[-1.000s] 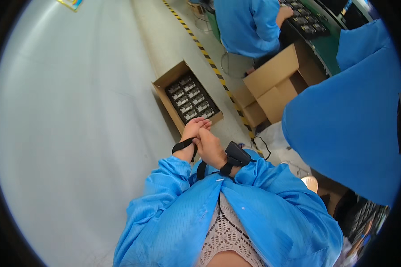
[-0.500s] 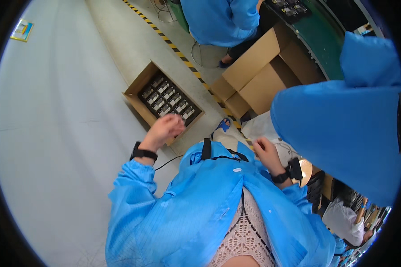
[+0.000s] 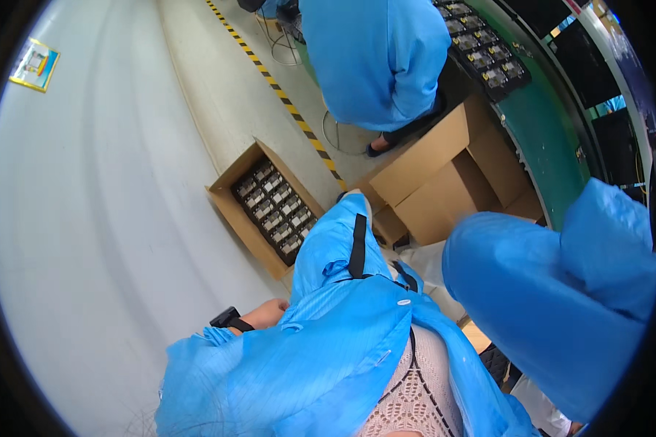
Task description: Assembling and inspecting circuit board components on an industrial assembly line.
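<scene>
My left hand (image 3: 268, 313) hangs low by my side, with a black band and a small black device (image 3: 231, 319) on its wrist. The blue coat (image 3: 328, 320) hides most of its fingers, so their pose does not show. Nothing held can be made out there. Beyond this hand, an open cardboard box (image 3: 235, 216) stands on the floor against the pale wall. It holds a black tray of small metal-and-black parts (image 3: 275, 202) in rows. My right hand is out of sight.
Ahead, a person in a blue coat (image 3: 372, 58) sits by a green workbench (image 3: 554, 138) bearing black trays of parts (image 3: 481, 54). A large open cardboard box (image 3: 444, 186) stands before it. Another blue sleeve (image 3: 525, 291) is close on the right. Yellow-black tape (image 3: 291, 109) marks the floor.
My left hand has dropped from near the parts box down to my side. My right hand has left the view. The boxes and workbench appear lower and closer.
</scene>
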A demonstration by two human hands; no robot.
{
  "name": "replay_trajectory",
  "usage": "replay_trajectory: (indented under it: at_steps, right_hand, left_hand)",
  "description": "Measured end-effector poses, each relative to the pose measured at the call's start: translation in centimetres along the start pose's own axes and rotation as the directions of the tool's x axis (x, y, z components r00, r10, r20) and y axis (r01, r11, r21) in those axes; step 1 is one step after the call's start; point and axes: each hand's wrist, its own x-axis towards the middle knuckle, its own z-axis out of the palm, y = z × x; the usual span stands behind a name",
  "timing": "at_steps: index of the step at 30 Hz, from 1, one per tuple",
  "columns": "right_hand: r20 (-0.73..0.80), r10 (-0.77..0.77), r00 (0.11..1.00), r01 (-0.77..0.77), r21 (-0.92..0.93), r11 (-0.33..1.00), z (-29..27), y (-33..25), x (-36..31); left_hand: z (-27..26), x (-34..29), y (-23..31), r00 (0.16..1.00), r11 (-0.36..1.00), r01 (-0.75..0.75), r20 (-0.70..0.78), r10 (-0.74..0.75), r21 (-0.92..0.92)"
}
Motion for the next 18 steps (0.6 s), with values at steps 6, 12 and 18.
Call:
replay_trajectory:
  at_steps: [6, 12, 18]
  right_hand:
    - [-0.005, -0.235, 0.972, 0.231, 0.188, 0.955, -1.7, -16.3, 4.8]
    - [0.073, -0.589, 0.804, 0.575, 0.153, 0.804, 4.1, -37.0, 14.5]
    - [0.724, -0.442, 0.529, 0.601, 0.047, 0.798, 12.9, -58.2, 23.5]
  left_hand:
    - [-8.5, 7.0, 2.3, 0.968, 0.977, -0.139, -0.185, 0.169, 0.163]
    - [-21.7, 11.0, 18.8, 0.714, 0.793, -0.589, -0.362, 0.6, 0.153]
    - [-34.6, 15.3, 25.7, 0.863, 0.845, -0.465, 0.349, 0.365, 0.264]
